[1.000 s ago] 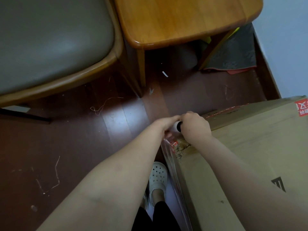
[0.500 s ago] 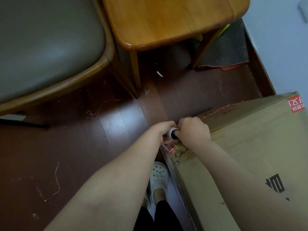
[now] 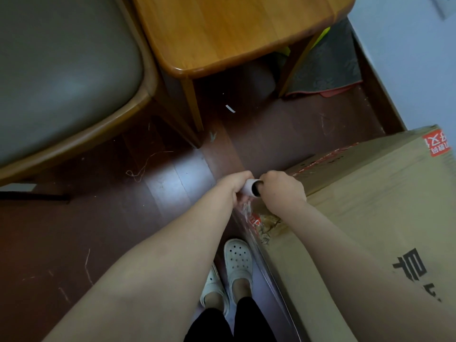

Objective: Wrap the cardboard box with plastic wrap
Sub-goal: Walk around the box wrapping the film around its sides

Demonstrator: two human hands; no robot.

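Together left hand (image 3: 235, 187), right hand (image 3: 282, 192) grip wrap roll (image 3: 249, 188).

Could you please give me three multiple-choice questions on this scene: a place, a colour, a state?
1. Where is the roll? A on the table; B at the box corner; C on the chair.
2. The shoes are? A black; B red; C white.
3. The right hand is? A flat on the box; B gripping the roll; C idle.
Answers: B, left hand and right hand hold it at the corner; C, both look white; B, its fingers curl round the roll's end.
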